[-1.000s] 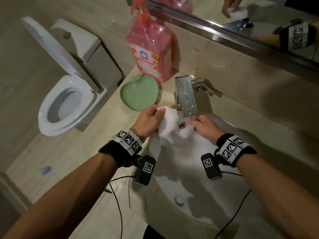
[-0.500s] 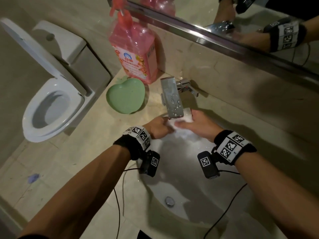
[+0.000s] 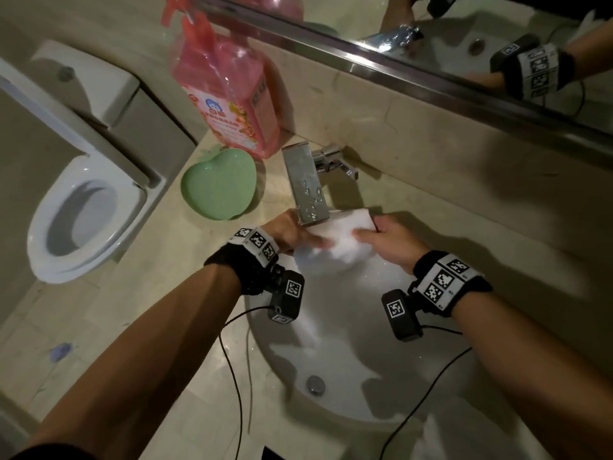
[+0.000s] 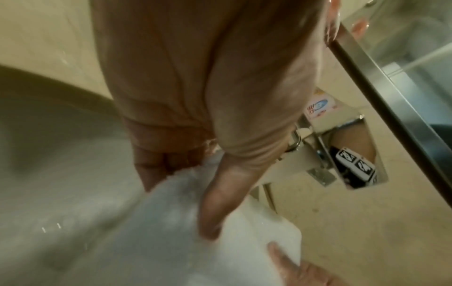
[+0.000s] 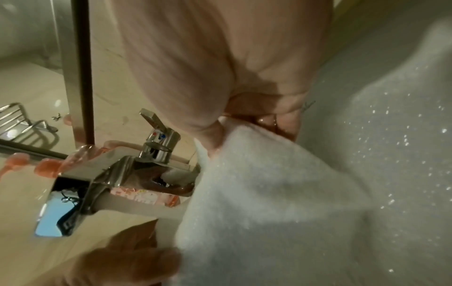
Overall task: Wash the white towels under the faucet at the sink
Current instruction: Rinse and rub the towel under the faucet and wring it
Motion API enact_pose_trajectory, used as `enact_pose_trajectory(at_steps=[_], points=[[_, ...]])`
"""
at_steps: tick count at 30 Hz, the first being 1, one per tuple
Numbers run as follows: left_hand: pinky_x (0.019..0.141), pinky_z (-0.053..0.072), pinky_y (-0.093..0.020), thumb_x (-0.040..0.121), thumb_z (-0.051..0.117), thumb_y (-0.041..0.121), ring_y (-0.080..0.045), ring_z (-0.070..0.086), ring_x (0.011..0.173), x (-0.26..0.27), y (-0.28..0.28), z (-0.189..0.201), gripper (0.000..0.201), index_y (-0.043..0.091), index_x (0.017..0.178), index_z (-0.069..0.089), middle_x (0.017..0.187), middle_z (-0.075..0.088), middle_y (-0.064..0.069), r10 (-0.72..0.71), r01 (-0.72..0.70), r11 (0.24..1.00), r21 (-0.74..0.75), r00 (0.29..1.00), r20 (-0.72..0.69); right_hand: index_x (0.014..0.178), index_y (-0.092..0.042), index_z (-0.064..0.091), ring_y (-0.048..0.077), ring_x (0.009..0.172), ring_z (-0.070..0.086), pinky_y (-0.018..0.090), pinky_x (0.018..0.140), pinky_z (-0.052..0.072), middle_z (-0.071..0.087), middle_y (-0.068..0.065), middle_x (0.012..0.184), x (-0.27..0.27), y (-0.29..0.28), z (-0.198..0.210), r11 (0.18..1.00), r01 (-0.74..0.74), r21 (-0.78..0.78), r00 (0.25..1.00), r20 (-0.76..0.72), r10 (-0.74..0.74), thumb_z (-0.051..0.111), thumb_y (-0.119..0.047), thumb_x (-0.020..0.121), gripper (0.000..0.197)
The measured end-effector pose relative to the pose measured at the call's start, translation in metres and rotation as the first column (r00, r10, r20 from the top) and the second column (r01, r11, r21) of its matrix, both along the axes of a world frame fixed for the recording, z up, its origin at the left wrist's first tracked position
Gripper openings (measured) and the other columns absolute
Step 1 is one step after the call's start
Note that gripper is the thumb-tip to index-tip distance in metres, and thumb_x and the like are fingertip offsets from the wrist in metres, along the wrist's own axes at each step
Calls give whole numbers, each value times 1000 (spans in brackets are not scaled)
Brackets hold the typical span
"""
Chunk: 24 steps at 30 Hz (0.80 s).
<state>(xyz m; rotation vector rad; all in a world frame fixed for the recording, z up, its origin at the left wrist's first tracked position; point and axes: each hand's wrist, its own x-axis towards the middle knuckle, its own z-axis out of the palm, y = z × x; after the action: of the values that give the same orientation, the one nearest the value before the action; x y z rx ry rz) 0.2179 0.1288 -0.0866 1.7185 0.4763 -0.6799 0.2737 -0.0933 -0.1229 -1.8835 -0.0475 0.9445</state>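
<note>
White towel (image 3: 345,232) stretched under the faucet (image 3: 306,190) spout, at the sink's (image 3: 348,330) back rim. Left hand (image 3: 292,232) pinches its left end, thumb laid over the cloth; right hand (image 3: 386,240) grips the right end, fingers curled round it. Long axis runs left-right between the hands, roughly along the table's back edge; lower edge sags into the basin. Risks, as judged: no stream clearly visible, so the cloth may not be getting rinsed; a wet end could slip out.

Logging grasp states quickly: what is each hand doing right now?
Left hand: grips the white towel under the faucet.
Right hand: grips the same towel.
</note>
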Motion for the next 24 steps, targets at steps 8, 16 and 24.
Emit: enact_pose_trajectory(at_steps=[8,16,24], points=[[52,49,-25,83,64,9,-15,56,66,-23,14,1,31,12,110,50,85,56,-3,-75,91,969,230,994,-76,124,-12,64,26,104,66,45,94,55,69,5,115,-9,21,2,989,54,-139,990,133,-35,72,-32,93,38],[58,52,-31,79,82,19,-19,60,62,-57,37,-7,28,18,91,57,79,67,-5,425,-438,894,96,896,128,115,-20,65,19,107,63,36,91,53,66,-3,117,-27,42,4,984,-167,-55,961,215,175,87,-20,78,43],[81,53,-28,86,70,10,-17,62,89,-66,55,-5,24,22,106,64,103,67,-4,130,-180,943,279,973,188,104,-22,78,14,94,72,27,79,57,77,-4,98,-19,69,4,993,-115,-36,958,260,120,86,-25,80,25]])
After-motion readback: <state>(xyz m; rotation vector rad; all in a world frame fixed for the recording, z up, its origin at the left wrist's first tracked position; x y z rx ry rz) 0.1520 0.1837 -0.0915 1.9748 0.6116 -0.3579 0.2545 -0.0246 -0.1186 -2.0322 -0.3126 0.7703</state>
